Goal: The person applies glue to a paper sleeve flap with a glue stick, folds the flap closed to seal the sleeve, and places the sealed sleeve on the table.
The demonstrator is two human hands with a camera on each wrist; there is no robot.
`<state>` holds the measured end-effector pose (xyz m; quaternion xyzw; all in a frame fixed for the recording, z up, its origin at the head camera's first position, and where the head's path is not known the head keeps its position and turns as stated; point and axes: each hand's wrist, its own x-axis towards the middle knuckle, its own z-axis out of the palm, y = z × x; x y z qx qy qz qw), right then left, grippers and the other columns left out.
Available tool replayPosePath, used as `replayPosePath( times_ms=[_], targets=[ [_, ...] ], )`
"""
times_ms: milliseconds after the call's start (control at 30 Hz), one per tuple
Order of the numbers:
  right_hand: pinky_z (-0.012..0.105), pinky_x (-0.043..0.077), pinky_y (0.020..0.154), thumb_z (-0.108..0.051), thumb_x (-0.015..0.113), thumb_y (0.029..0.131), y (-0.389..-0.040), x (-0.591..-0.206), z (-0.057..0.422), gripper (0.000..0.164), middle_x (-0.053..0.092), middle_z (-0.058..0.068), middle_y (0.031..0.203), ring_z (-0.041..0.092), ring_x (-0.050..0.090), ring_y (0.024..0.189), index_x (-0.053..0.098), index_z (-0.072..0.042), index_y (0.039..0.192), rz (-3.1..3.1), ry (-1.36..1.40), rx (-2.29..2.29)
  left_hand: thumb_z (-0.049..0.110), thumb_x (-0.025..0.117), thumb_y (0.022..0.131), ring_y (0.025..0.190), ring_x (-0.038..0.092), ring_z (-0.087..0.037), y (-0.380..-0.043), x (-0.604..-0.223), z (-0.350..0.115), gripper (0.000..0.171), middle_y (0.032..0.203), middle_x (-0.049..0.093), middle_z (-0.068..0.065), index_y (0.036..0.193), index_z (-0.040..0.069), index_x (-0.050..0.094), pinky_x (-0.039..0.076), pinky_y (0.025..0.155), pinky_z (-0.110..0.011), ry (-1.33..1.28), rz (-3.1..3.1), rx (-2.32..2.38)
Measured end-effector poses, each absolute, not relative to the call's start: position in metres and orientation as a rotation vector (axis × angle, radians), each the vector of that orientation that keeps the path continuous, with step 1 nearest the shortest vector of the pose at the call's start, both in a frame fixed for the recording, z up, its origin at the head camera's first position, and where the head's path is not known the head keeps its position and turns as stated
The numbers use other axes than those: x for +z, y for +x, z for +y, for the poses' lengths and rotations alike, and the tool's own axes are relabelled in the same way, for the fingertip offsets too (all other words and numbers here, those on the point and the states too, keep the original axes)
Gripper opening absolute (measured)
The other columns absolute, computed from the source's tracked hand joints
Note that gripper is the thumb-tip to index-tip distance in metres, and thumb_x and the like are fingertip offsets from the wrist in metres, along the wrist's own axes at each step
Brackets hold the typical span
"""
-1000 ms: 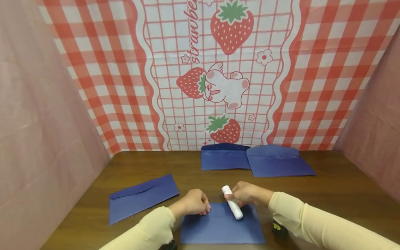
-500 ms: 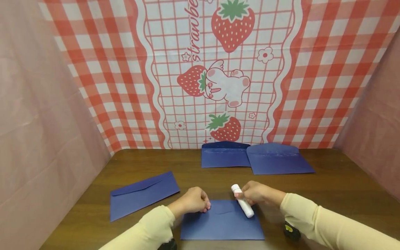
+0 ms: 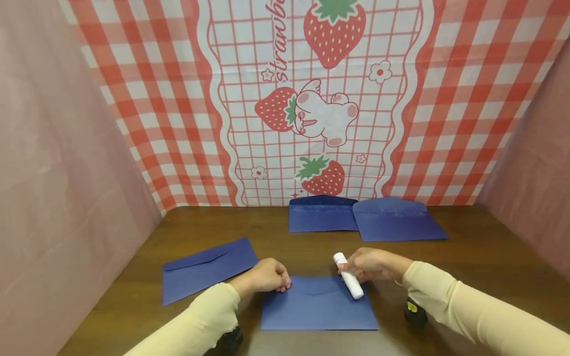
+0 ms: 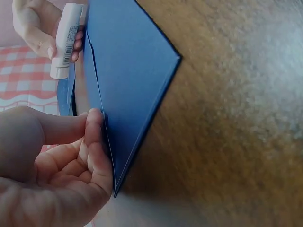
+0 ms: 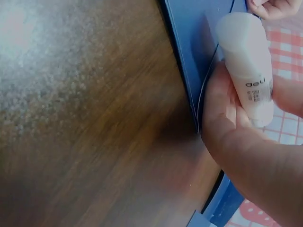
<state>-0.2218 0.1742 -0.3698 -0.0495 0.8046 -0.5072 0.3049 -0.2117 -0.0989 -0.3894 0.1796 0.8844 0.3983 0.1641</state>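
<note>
A blue envelope lies on the wooden table, its flap folded down at the far side. At its far left corner, my left hand has curled fingers and pinches the folded edge between thumb and forefinger, as the left wrist view shows close up. My right hand grips a capped white glue stick near the far right corner. In the right wrist view the glue stick bears the word "deli", and my fingers touch the envelope's edge.
Another blue envelope with its flap down lies at the left. Toward the back, two blue envelopes lie with flaps raised and whitish streaks along their folds. A red-and-white checked cloth hangs behind the table.
My right hand has slid right along the envelope's far edge with the glue stick. More recently my left hand has moved left, toward the corner. The head view has tilted slightly.
</note>
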Motion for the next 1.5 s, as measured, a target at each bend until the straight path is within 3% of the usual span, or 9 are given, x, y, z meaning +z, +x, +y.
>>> replayPosePath(
  times_ms=[133, 333, 433, 567, 700, 867, 1033, 1233, 1500],
  targets=[
    [0.019, 0.049, 0.066, -0.01, 0.052, 0.096, -0.22, -0.366, 0.181, 0.03, 0.061, -0.002, 0.08, 0.006, 0.055, 0.072, 0.059, 0.017, 0.107, 2.14, -0.185, -1.314, 0.0, 0.058, 0.086, 0.055, 0.051, -0.004, -0.212, -0.388, -0.096, 0.017, 0.062, 0.063, 0.001, 0.073, -0.003, 0.068, 0.04, 0.053, -0.014, 0.511, 2.522, 1.144],
    [0.019, 0.043, 0.062, -0.013, 0.052, 0.097, -0.214, -0.369, 0.182, 0.021, 0.048, -0.006, 0.067, 0.005, 0.046, 0.064, 0.062, 0.005, 0.092, 2.227, -0.193, -1.284, -0.001, 0.058, 0.086, 0.055, 0.052, -0.004, -0.208, -0.386, -0.097, 0.016, 0.065, 0.067, -0.004, 0.074, -0.005, 0.068, 0.041, 0.053, -0.014, 0.502, 2.516, 1.151],
    [0.019, 0.044, 0.063, -0.014, 0.052, 0.097, -0.214, -0.37, 0.183, 0.022, 0.049, -0.006, 0.067, 0.005, 0.047, 0.065, 0.062, 0.006, 0.094, 2.234, -0.196, -1.288, 0.0, 0.057, 0.088, 0.053, 0.051, -0.004, -0.21, -0.383, -0.098, 0.019, 0.064, 0.066, -0.006, 0.076, -0.008, 0.069, 0.043, 0.053, -0.015, 0.481, 2.487, 1.185],
    [0.022, 0.051, 0.07, -0.012, 0.051, 0.097, -0.214, -0.37, 0.185, 0.027, 0.058, -0.003, 0.079, 0.007, 0.055, 0.074, 0.059, 0.012, 0.104, 2.192, -0.197, -1.319, 0.002, 0.049, 0.094, 0.052, 0.051, -0.005, -0.212, -0.381, -0.097, 0.028, 0.062, 0.065, -0.01, 0.08, -0.013, 0.069, 0.043, 0.051, -0.017, 0.455, 2.416, 1.264],
    [0.024, 0.053, 0.073, -0.011, 0.05, 0.098, -0.214, -0.368, 0.189, 0.03, 0.063, -0.001, 0.085, 0.007, 0.059, 0.078, 0.056, 0.016, 0.11, 2.139, -0.21, -1.362, 0.01, 0.047, 0.097, 0.056, 0.054, -0.005, -0.214, -0.378, -0.099, 0.033, 0.067, 0.067, -0.015, 0.084, -0.012, 0.069, 0.045, 0.053, -0.018, 0.533, 2.432, 1.269],
    [0.027, 0.055, 0.077, -0.014, 0.051, 0.098, -0.207, -0.365, 0.195, 0.038, 0.068, 0.003, 0.093, 0.008, 0.063, 0.085, 0.053, 0.02, 0.116, 2.034, -0.279, -1.457, 0.025, 0.066, 0.09, 0.079, 0.063, -0.014, -0.21, -0.375, -0.11, 0.025, 0.089, 0.071, -0.009, 0.097, 0.001, 0.07, 0.051, 0.071, -0.026, 0.778, 2.633, 1.024],
    [0.028, 0.055, 0.082, -0.021, 0.053, 0.098, -0.202, -0.355, 0.206, 0.048, 0.069, 0.005, 0.1, 0.012, 0.065, 0.092, 0.05, 0.021, 0.12, 2.015, -0.329, -1.502, 0.033, 0.08, 0.076, 0.117, 0.06, -0.025, -0.202, -0.374, -0.123, 0.057, 0.121, 0.066, -0.008, 0.121, 0.005, 0.06, 0.047, 0.101, -0.041, 1.009, 2.719, 0.636],
    [0.029, 0.055, 0.086, -0.024, 0.053, 0.099, -0.2, -0.346, 0.227, 0.055, 0.07, 0.002, 0.104, 0.013, 0.066, 0.098, 0.043, 0.022, 0.127, 1.966, -0.339, -1.586, 0.036, 0.083, 0.071, 0.12, 0.058, -0.024, -0.194, -0.38, -0.131, 0.065, 0.125, 0.064, -0.005, 0.124, 0.009, 0.058, 0.046, 0.103, -0.041, 1.045, 2.788, 0.455],
    [0.024, 0.055, 0.082, -0.021, 0.049, 0.1, -0.206, -0.346, 0.253, 0.026, 0.071, -0.006, 0.098, 0.007, 0.067, 0.093, 0.063, -0.003, 0.112, 1.837, -0.409, -1.694, 0.034, 0.083, 0.071, 0.116, 0.06, -0.023, -0.198, -0.381, -0.135, 0.059, 0.12, 0.066, -0.005, 0.119, 0.008, 0.061, 0.047, 0.1, -0.04, 1.095, 2.858, 0.504]
  ],
)
